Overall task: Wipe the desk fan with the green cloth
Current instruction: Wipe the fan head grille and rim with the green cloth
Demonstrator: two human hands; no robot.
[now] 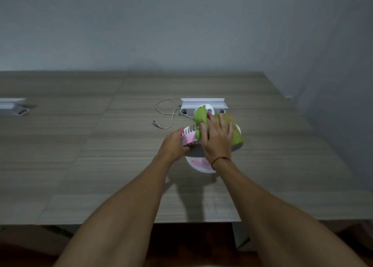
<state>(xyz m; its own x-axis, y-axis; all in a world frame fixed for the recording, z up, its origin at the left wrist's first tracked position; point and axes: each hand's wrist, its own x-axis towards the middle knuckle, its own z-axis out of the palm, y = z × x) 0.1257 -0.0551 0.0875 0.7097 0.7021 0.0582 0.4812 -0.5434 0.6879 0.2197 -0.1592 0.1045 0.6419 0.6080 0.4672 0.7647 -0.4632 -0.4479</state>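
Dim, soft light; wide-angle edge distortion

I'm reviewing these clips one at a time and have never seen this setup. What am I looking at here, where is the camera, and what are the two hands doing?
There is no machine: a person wears one wide-angle camera on the head, looking forward and down at their own bare arms. On the grey wood-grain desk stands a small white and pink desk fan. The left hand grips the fan's rim to steady it. The right hand presses a crumpled green cloth flat against the fan's top. Behind the fan lie its beige power cord, unplugged, and a white socket box; another white box sits far left.
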